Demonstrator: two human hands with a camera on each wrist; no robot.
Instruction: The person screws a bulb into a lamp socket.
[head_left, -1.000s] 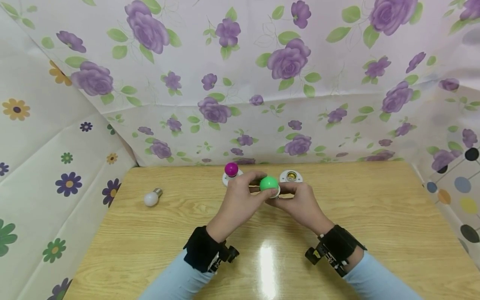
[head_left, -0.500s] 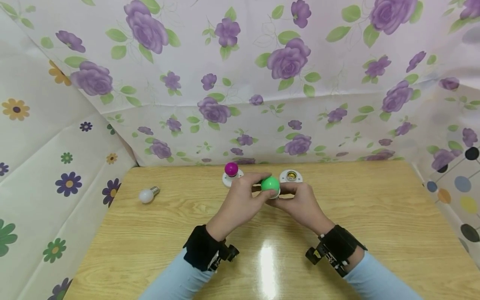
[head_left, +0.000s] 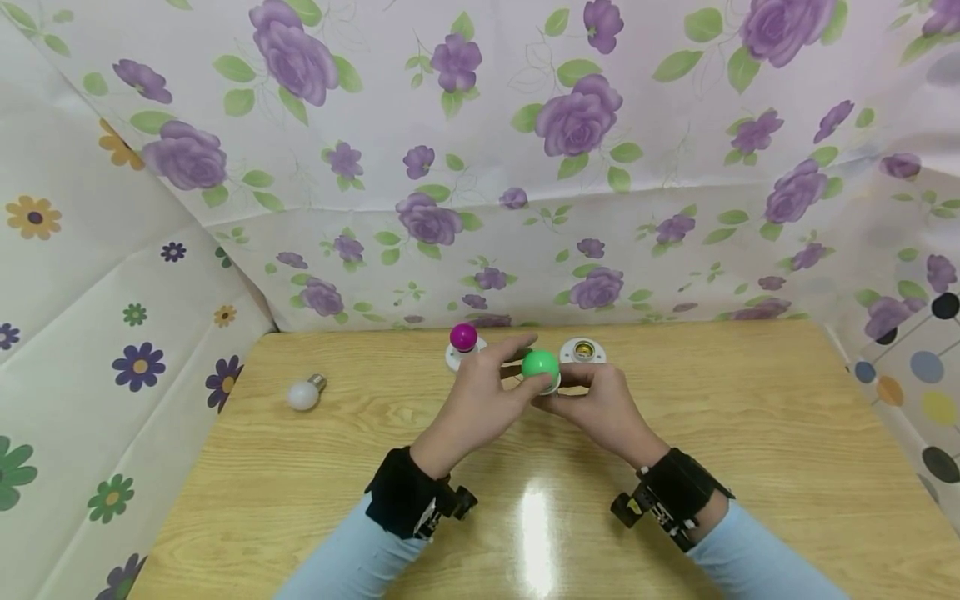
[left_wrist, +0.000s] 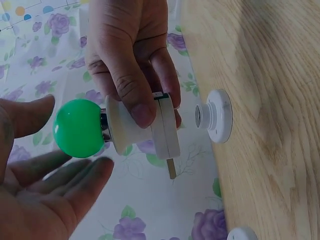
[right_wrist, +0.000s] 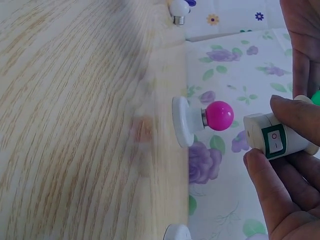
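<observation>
A green light bulb (left_wrist: 79, 128) sits in a white plug-in lamp socket (left_wrist: 166, 130) with a rocker switch and a metal prong. My right hand (head_left: 600, 408) holds the socket between thumb and fingers, off the table. Around the bulb is my left hand (head_left: 480, 387); in the left wrist view its thumb stands apart from the glass and its fingers are loosely spread beneath it. From the right wrist view, the switch faces the camera and most of the green bulb is cut off by the frame's edge.
On the wooden table (head_left: 750, 433), a magenta bulb (head_left: 463, 337) stands in a white round base behind my left hand. A bulbless lamp base (head_left: 583, 351) lies behind the right hand. A white bulb (head_left: 303, 395) lies at left. Flowered sheets (head_left: 420, 167) hang behind.
My left fingers have loosened and spread from the green bulb. The right hand has stayed in place with the socket. The white bulb rolled left, then back right.
</observation>
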